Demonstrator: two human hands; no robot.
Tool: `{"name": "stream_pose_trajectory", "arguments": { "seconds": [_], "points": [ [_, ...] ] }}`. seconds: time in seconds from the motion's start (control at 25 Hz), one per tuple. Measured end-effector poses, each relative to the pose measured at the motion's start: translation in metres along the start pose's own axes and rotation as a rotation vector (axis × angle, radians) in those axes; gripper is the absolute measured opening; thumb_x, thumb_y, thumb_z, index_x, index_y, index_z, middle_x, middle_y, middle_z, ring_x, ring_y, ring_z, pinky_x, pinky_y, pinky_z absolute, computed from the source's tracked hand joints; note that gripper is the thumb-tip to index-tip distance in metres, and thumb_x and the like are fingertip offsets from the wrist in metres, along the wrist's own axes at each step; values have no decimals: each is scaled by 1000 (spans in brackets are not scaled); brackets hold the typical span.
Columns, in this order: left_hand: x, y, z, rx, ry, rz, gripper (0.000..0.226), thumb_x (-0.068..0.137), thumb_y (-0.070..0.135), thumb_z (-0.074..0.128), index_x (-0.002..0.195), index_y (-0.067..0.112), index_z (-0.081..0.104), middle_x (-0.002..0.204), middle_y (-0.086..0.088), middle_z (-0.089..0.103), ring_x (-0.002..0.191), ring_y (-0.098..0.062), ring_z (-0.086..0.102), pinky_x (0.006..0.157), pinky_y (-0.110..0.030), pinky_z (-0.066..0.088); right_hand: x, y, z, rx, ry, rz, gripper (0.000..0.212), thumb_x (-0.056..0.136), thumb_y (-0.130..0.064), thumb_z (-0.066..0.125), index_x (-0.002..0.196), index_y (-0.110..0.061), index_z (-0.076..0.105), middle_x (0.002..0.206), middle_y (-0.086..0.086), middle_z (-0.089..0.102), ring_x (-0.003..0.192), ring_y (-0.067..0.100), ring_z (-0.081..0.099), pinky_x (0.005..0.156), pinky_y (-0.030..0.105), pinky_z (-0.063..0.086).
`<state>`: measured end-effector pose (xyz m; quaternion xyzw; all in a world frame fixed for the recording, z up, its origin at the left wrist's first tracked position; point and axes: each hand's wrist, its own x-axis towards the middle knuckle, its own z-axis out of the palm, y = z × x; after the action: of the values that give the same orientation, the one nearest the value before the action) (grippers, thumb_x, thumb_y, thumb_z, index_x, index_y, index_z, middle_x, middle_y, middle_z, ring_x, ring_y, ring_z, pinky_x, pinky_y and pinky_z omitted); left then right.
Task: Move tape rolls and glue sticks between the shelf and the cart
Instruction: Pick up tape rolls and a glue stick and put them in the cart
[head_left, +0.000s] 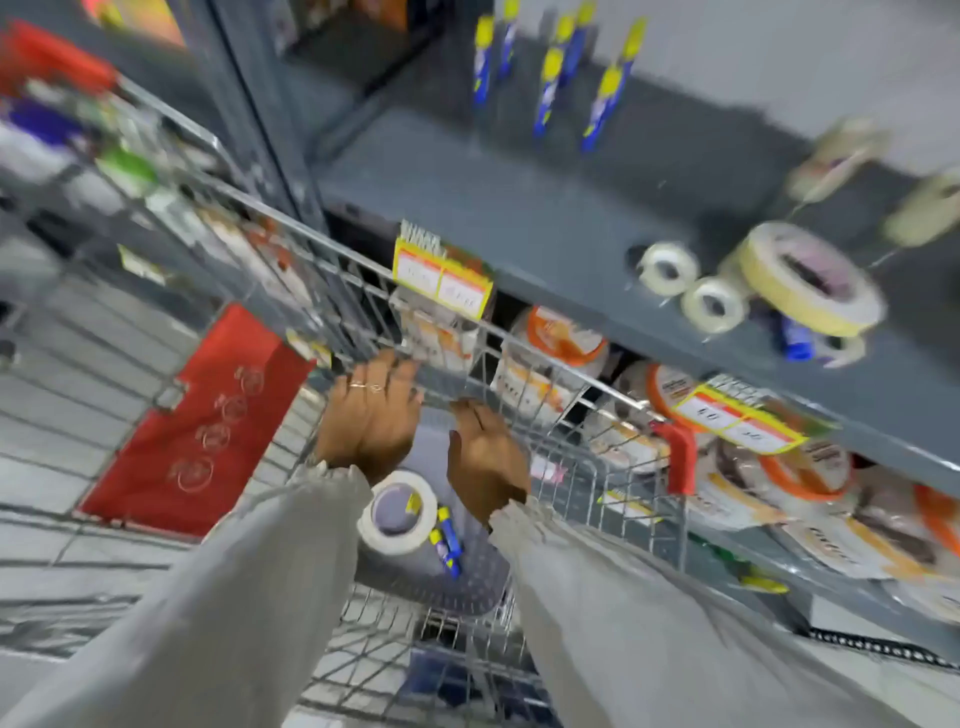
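The view is blurred by motion. My left hand (371, 410) lies on the far rim of the wire cart (524, 338), fingers curled over the wire. My right hand (485, 457) is beside it, fingertips bent down at the same rim; what they hold is hidden. Below my wrists, a large white tape roll (400, 512) and blue-yellow glue sticks (448, 540) lie in the cart's basket. On the grey shelf (519, 223) sit two small white tape rolls (667, 267), a wide cream tape roll (810, 278) and a blue glue stick (795, 338). Several glue sticks (550, 88) stand at the shelf's back.
Orange-lidded packs (566, 338) fill the lower shelf behind yellow price tags (441, 280). A red flap (208, 426) hangs on the cart's left side, and a red handle end (680, 457) is at its right. More blurred goods fill a wire rack (104, 156) at the far left.
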<state>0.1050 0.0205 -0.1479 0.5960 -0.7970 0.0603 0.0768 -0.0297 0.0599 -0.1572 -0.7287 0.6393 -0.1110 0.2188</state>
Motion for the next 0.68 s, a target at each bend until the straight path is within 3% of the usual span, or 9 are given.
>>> {"name": "stream_pose_trajectory", "arguments": {
  "seconds": [0.12, 0.24, 0.32, 0.4, 0.52, 0.6, 0.68],
  "points": [
    [25, 4, -48, -26, 88, -91, 41, 81, 30, 45, 108, 3, 60, 111, -24, 65, 85, -38, 65, 73, -43, 54, 4, 4, -68, -46, 260, -263, 39, 76, -2, 66, 115, -6, 65, 120, 14, 67, 104, 30, 65, 86, 37, 54],
    [78, 37, -90, -73, 166, 58, 44, 82, 33, 43, 108, 5, 63, 114, -20, 66, 92, -36, 66, 78, -42, 54, 9, 27, -141, -301, 410, -448, 32, 76, -17, 65, 107, -12, 67, 115, 5, 70, 101, 25, 64, 86, 37, 44],
    [102, 73, -104, -154, 191, 130, 42, 86, 34, 47, 118, 9, 58, 124, -15, 62, 104, -33, 62, 86, -41, 51, 12, 53, -189, -367, 516, -329, 37, 70, -13, 75, 106, -7, 69, 113, 11, 70, 107, 29, 65, 94, 43, 49],
    [121, 107, -104, -233, 58, 140, 50, 91, 37, 47, 136, 15, 42, 142, -7, 47, 125, -26, 48, 101, -39, 40, 11, 81, -222, -380, 553, -117, 47, 69, -5, 74, 115, 0, 64, 124, 18, 64, 118, 36, 58, 100, 52, 46],
    [143, 145, -91, -276, -103, 205, 64, 92, 34, 47, 147, 19, 19, 155, 0, 26, 139, -22, 28, 113, -36, 25, 6, 120, -239, -363, 402, 147, 59, 88, -11, 49, 143, -5, 29, 152, 12, 31, 142, 26, 26, 119, 40, 20],
    [156, 157, -86, -281, -185, 232, 67, 92, 28, 49, 148, 20, 14, 156, 0, 23, 142, -23, 23, 114, -37, 23, 5, 135, -241, -271, 295, 226, 60, 90, -14, 45, 145, -11, 23, 152, 11, 31, 142, 24, 24, 119, 36, 18],
    [169, 162, -82, -281, -261, 235, 66, 91, 24, 50, 148, 21, 17, 153, -4, 32, 140, -24, 28, 113, -38, 25, 4, 143, -241, -242, 276, 216, 59, 90, -15, 48, 145, -13, 26, 146, 15, 42, 137, 27, 32, 114, 35, 26]
  ]
}}
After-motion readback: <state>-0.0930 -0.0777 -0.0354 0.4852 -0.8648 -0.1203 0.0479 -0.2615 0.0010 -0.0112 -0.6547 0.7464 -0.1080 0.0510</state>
